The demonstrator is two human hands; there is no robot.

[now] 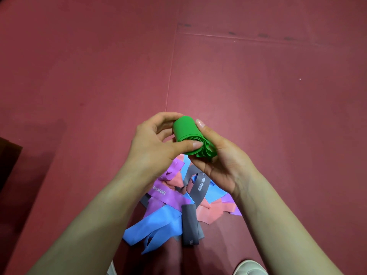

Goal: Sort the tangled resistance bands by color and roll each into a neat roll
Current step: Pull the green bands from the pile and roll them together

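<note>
A green resistance band (185, 130), wound into a thick roll, is held in the air between both hands. My left hand (153, 147) grips it from the left, thumb pressed on the roll's near end. My right hand (220, 155) cups it from the right and below, with the thumb over the top. Beneath the hands a tangled pile lies on the floor: a blue band (155, 225), a purple band (168, 195), a pink band (206, 213) and a grey band (200, 187) printed "ONE DEGREE". A flat grey roll (190, 225) lies in the pile.
Everything sits on a dark red mat floor (258, 96) with seams running across it. A dark object (8, 161) juts in at the left edge. A white shoe tip (248, 267) shows at the bottom right.
</note>
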